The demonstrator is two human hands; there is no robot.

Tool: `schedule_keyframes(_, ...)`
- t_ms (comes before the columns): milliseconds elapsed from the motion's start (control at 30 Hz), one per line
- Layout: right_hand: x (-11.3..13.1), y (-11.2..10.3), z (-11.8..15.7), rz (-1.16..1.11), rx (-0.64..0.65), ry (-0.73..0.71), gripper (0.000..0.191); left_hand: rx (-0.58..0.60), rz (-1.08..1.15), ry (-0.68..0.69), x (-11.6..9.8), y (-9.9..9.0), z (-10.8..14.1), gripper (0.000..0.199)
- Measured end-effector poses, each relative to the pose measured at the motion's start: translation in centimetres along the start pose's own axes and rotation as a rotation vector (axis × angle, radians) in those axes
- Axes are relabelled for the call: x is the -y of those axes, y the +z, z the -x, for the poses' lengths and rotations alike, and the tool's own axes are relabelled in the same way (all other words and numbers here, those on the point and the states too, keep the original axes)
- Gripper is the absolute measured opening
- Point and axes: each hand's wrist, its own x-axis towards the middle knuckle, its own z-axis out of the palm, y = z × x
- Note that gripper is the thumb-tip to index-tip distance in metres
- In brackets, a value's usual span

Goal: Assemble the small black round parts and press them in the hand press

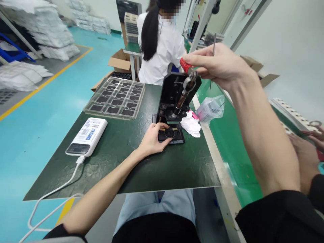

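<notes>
We find the left hand [152,140] flat on a black fixture [170,134] at the foot of a black toggle press [174,91], its fingers [162,129] lying close together and pressing down. The right hand [217,64] is raised beside the press, fingers [194,60] curled, pinching a thin steel pick [214,45] upright, with the fingertips at the press's red lever grip [185,65]. All of this sits on a dark green mat [177,172]. Nearby are a white power bank [86,136] with its white cable [76,170], its blue-printed label too small for us to read, a clear tray of black pads [113,98], crumpled white tissue [190,125] and a clear plastic bag [210,108]. Beyond stands a co-worker in a white coat [159,47], back to us; another person's hand [312,135] shows at right.
</notes>
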Motion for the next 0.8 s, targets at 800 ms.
schedule_keyframes(800,-2.9,0.5,10.1,0.375,-0.214,-0.844,0.019,-0.162,-0.239,-0.156,0.3,0.3,0.5,0.071)
